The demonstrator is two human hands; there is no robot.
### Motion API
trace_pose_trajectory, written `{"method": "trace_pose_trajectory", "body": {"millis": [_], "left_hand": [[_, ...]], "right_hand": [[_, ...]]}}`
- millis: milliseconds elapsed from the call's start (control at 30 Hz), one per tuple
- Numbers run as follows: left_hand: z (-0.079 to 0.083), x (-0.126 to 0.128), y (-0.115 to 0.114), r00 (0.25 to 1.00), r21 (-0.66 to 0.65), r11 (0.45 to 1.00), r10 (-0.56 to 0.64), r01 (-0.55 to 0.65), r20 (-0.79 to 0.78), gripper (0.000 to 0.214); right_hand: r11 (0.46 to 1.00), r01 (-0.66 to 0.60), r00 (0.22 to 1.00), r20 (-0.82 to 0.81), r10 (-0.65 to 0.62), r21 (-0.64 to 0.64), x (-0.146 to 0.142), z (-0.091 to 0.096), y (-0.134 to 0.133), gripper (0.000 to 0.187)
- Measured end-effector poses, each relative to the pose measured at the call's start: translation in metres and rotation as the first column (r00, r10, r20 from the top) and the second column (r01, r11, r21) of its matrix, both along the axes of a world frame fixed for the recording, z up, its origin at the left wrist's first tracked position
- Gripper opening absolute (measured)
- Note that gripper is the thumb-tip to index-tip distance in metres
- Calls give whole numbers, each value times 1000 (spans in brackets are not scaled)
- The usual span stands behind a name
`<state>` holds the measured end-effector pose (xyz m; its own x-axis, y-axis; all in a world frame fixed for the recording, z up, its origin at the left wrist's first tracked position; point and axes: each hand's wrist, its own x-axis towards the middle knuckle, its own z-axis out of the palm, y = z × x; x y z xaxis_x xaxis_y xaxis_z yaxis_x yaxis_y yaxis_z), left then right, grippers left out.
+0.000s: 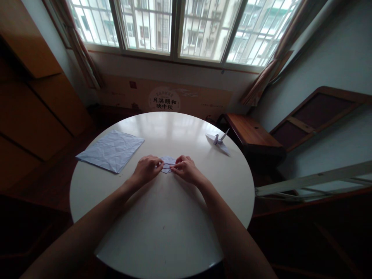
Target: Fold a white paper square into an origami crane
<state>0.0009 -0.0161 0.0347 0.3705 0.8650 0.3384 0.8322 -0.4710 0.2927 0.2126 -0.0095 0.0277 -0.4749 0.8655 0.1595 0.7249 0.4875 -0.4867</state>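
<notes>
A small folded piece of pale paper (167, 162) lies on the round white table (162, 224), near its middle. My left hand (147, 169) pinches the paper's left side with curled fingers. My right hand (186, 168) pinches its right side, fingertips meeting over the fold. Most of the paper is hidden under my fingers.
A creased square sheet of pale paper (112, 150) lies flat at the table's left. A finished paper crane (218, 140) stands near the right rim. A wooden bench (251, 133) stands beyond the table on the right, and a barred window (180, 27) is behind.
</notes>
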Motion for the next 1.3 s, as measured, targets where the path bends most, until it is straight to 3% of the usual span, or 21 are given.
{"method": "trace_pose_trajectory", "body": {"millis": [200,400,1300], "left_hand": [[-10,1,3,944,74,956,-293,285,148,14],[-14,4,1,913,27,933,-356,358,201,19],[1,3,-2,985,-54,985,-158,161,65,18]], "right_hand": [[1000,-12,1000,-6,12,7,1,-1,0,29],[1000,-15,1000,-9,15,17,1,-3,1,31],[1000,-3,1000,-9,3,0,1,-1,0,26]]}}
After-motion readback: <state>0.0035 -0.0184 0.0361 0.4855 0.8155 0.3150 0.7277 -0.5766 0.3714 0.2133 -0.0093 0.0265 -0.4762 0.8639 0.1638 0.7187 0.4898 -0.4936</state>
